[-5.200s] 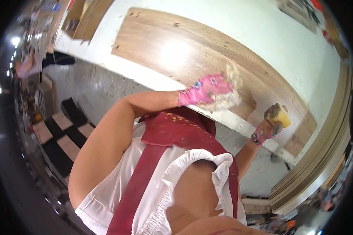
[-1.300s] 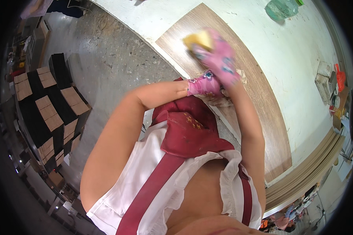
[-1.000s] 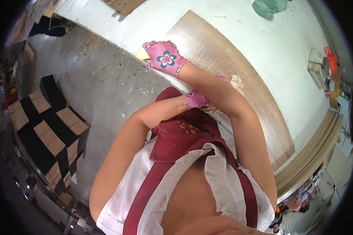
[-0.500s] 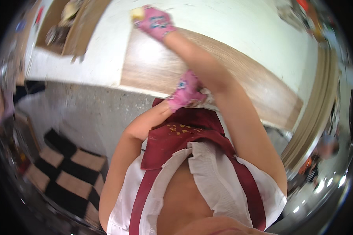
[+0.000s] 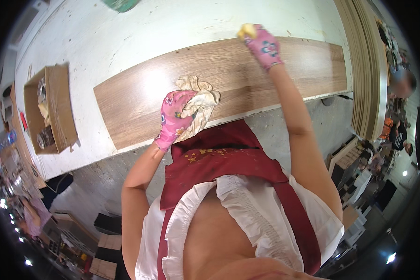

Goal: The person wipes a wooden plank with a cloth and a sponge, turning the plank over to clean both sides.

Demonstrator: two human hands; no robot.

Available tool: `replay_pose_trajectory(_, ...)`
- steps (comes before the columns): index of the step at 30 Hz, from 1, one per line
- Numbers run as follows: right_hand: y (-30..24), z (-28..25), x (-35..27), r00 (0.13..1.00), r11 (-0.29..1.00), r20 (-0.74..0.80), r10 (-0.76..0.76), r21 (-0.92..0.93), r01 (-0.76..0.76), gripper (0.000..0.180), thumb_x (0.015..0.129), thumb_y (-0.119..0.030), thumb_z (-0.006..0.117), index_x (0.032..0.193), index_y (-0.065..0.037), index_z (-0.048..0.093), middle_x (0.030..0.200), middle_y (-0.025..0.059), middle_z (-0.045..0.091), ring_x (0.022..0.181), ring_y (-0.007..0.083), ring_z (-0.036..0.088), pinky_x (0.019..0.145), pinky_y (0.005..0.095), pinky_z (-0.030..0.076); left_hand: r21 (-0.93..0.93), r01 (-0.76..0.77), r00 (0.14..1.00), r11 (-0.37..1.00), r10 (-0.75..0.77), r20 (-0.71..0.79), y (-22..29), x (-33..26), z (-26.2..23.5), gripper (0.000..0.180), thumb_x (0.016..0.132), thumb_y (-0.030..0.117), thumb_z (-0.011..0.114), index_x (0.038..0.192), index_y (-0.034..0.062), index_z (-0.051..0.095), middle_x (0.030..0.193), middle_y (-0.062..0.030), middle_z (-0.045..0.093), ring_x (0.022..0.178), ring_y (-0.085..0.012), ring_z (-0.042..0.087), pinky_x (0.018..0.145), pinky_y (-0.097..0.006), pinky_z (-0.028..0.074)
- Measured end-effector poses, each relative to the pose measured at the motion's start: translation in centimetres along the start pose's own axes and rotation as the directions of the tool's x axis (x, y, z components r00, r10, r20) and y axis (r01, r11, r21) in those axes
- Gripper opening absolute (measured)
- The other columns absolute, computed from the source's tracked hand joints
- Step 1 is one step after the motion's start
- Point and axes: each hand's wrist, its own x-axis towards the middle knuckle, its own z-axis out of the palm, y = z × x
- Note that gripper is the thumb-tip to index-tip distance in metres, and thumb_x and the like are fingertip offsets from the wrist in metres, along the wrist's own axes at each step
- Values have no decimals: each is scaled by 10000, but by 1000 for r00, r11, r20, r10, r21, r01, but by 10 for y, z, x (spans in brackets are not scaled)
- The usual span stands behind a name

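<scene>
Left hand (image 5: 175,119) gripping rag (image 5: 198,100), right hand (image 5: 262,44) closed on sponge (image 5: 246,31) — both on wood-grain plank (image 5: 140,100) atop white workbench (image 5: 102,42).

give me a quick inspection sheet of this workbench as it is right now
surface: white worktable, scuffed
job's things: long wood-grain board flat on the table; cream rag; yellow sponge
clutter: open cardboard box with odds and ends at the left; green object at the far edge
grippers: left hand, pink glove, grips the rag on the board; right hand, pink glove, presses the sponge at the board's far edge
cables: nothing seen
surroundings: stacked panels at the right; concrete floor
</scene>
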Motion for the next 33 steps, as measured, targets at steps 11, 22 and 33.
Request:
replay_pose_trajectory(11,26,-5,6,970,963,-49,-239,119,244,331,808,-329,638,968,-46,574,928,166,654,860,325,644,771,409,520,-46,-395,864,917,388,320,54,168,96,510,603,52,693,1108,49,623,1139,-109,593,1077,-285,513,922,-399,422)
replay_pose_trajectory(22,336,-115,107,924,977,-364,121,-122,-176,375,836,-387,591,1036,-70,572,959,157,656,858,319,647,743,388,528,80,-462,832,883,400,386,21,161,107,663,586,140,657,1239,58,569,1279,-51,550,1237,-236,436,1101,-437,238)
replay_pose_trajectory(33,469,-153,156,676,912,-615,407,228,-342,523,751,-462,625,1066,-46,597,898,175,672,827,333,653,721,399,520,289,-507,837,812,384,389,29,163,112,490,684,186,666,1161,110,583,1219,-52,558,1131,-260,512,1033,-480,339)
